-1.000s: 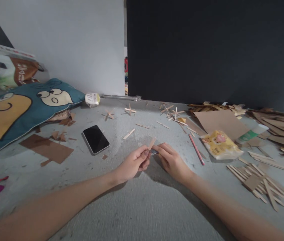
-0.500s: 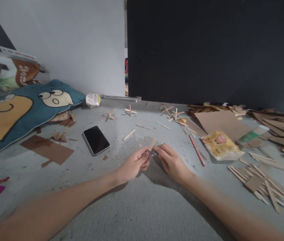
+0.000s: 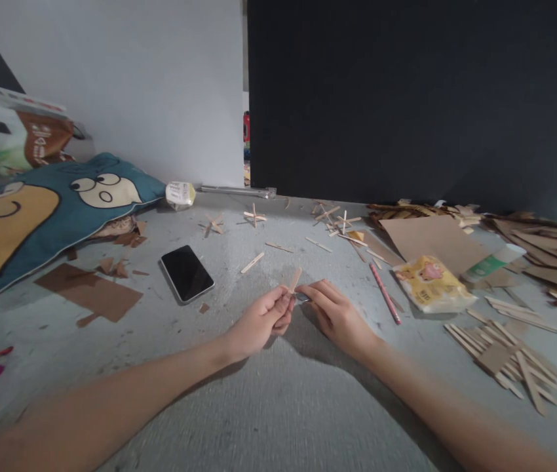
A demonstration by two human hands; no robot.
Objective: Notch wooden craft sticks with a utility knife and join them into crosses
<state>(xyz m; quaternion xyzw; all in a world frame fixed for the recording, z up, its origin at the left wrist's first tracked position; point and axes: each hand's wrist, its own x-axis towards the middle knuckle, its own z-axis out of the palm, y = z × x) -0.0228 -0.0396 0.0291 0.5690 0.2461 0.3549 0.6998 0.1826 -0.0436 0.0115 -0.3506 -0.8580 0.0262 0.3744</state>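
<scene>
My left hand (image 3: 261, 321) is closed in a pinch on a short wooden stick (image 3: 295, 280) that points up and away over the grey floor (image 3: 268, 406). My right hand (image 3: 335, 313) is right beside it, fingers curled, with a small dark metal item (image 3: 302, 297) between its fingertips, touching the base of the stick. I cannot make out what that item is. Both hands rest low, close to the floor.
A black phone (image 3: 187, 273) lies left of the hands. Loose sticks and crossed stick pieces (image 3: 330, 216) lie farther back. A red pencil (image 3: 384, 292), a yellow packet (image 3: 432, 283), a glue tube (image 3: 493, 262), stacked sticks (image 3: 502, 357), cardboard (image 3: 430, 237) lie right; a cushion (image 3: 47, 213) left.
The stick in my left hand has tilted slightly left and both hands have shifted a little left. Otherwise nothing has moved.
</scene>
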